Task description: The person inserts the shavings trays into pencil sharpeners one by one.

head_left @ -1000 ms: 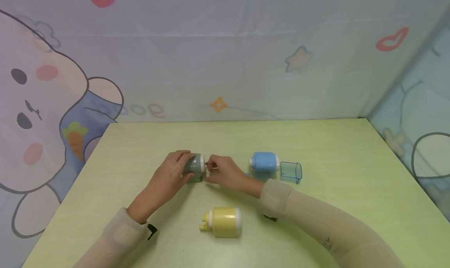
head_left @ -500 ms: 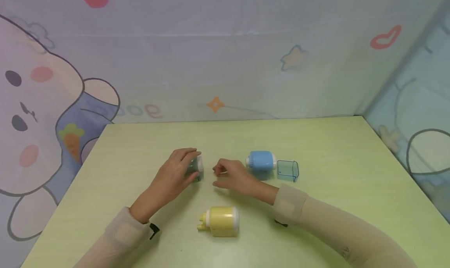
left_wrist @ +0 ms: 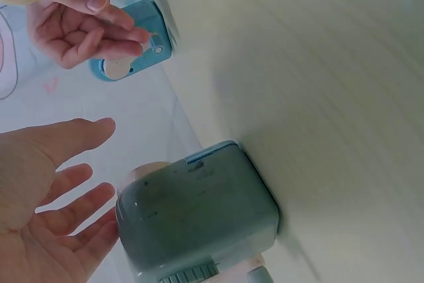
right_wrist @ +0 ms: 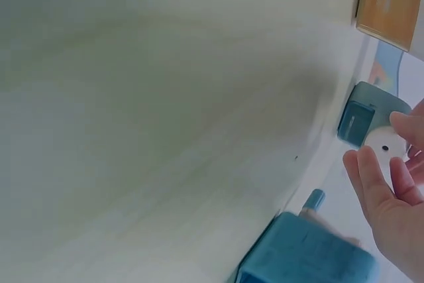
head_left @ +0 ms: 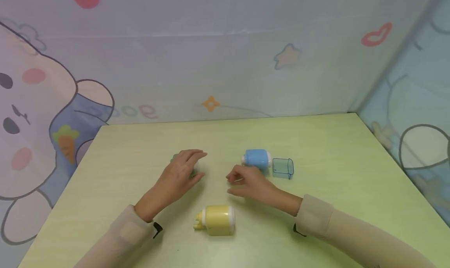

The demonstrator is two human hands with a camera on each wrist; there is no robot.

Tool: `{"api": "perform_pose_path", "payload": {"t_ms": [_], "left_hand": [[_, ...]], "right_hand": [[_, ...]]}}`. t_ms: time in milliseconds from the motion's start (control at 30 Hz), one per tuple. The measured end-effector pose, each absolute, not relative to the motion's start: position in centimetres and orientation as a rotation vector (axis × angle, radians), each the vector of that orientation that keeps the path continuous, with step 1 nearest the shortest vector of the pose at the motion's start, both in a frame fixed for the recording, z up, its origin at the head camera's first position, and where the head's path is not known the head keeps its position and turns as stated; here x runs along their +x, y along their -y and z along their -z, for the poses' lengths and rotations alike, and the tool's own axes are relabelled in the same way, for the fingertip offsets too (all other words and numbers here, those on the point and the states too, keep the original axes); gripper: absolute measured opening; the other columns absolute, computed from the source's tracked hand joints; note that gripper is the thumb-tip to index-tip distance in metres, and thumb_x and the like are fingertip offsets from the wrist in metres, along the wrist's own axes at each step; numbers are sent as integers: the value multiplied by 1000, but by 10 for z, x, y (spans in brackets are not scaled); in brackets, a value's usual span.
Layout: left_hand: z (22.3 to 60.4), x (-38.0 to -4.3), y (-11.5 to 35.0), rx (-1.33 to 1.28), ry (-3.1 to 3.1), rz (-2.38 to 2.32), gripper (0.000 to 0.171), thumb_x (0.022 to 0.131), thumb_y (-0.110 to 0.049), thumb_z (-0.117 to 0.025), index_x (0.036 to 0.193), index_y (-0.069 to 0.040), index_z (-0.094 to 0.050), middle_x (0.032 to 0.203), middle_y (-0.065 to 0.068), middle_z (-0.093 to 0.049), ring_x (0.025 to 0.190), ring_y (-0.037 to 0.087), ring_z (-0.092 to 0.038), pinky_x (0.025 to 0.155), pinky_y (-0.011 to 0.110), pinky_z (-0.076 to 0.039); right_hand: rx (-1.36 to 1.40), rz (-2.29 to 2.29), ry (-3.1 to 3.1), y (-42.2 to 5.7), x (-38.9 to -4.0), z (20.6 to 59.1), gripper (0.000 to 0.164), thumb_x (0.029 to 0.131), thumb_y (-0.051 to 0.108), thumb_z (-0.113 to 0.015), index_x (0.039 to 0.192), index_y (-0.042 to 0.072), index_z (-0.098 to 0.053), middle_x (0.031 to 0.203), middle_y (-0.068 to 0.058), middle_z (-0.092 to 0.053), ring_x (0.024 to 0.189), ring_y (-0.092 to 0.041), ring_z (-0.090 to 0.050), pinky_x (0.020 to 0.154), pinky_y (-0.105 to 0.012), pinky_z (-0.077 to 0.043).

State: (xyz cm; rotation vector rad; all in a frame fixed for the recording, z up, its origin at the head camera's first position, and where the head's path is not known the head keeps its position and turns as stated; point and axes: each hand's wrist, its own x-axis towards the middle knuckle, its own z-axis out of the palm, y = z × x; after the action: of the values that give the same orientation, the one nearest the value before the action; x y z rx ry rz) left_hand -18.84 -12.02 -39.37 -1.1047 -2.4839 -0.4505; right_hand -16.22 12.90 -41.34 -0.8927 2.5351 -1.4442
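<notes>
A dark green pencil sharpener [left_wrist: 199,210] lies on the table, mostly hidden by my left hand [head_left: 179,176] in the head view. In the left wrist view the fingertips of that hand are right at its edge, with fingers spread and relaxed. To the right, my right hand [head_left: 254,185] hovers low over the table, its fingers loosely bent with nothing between them. A blue pencil sharpener [head_left: 256,158] lies just behind it. Toward the front is a yellow pencil sharpener [head_left: 218,220], its crank pointing left. The right wrist view shows the green sharpener's round white end beyond my fingers.
A clear blue-edged shavings drawer [head_left: 283,167] lies against the right end of the blue sharpener. The pale yellow-green table [head_left: 316,143] ends at a printed cloth backdrop [head_left: 175,65], with another cloth on the right side.
My right hand has drawn back to the right from the green sharpener's white end. My left hand has loosened from around that sharpener, its fingers now spread. The head view has shifted slightly.
</notes>
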Motion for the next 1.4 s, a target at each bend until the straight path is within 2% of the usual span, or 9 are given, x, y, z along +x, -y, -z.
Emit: {"api": "perform_pose_path", "payload": {"t_ms": [433, 733, 1000, 1200, 1400], "left_hand": [[395, -190, 109, -1190, 2435, 465, 56, 80, -21, -72, 127, -6, -46, 124, 8, -47, 114, 21, -41, 88, 33, -44], [397, -191, 99, -1237, 2436, 502, 58, 81, -19, -71, 130, -7, -42, 123, 7, -46, 113, 19, -42, 86, 31, -45], [398, -194, 85, -1303, 2458, 552, 59, 82, -20, -69, 132, -10, -40, 123, 2, -45, 111, 13, -41, 85, 27, -44], [400, -198, 79, -1333, 2440, 616, 58, 81, -19, -69, 131, -12, -42, 123, 0, -46, 112, 10, -40, 90, 27, -41], [403, -201, 73, -1344, 2439, 648, 57, 81, -20, -69, 131, -12, -42, 124, -1, -45, 113, 9, -40, 91, 26, -40]], "right_hand": [[-799, 1432, -2587, -177, -136, 407, 25, 79, 9, -71, 97, 6, -54, 98, -10, -60, 92, -20, -58, 80, -39, -49], [-756, 1501, -2585, -211, -127, 406, 25, 80, 10, -70, 98, 6, -54, 99, -11, -60, 92, -23, -58, 80, -41, -50], [-673, 1530, -2667, -236, -123, 403, 29, 76, 13, -74, 96, 5, -55, 95, -12, -61, 88, -22, -59, 76, -38, -51], [-649, 1506, -2753, -252, -123, 404, 30, 73, 12, -76, 96, 10, -56, 92, -5, -62, 85, -21, -60, 74, -36, -52], [-636, 1508, -2820, -263, -126, 404, 31, 71, 8, -77, 94, 6, -56, 88, -8, -61, 80, -21, -61, 70, -33, -53]]}}
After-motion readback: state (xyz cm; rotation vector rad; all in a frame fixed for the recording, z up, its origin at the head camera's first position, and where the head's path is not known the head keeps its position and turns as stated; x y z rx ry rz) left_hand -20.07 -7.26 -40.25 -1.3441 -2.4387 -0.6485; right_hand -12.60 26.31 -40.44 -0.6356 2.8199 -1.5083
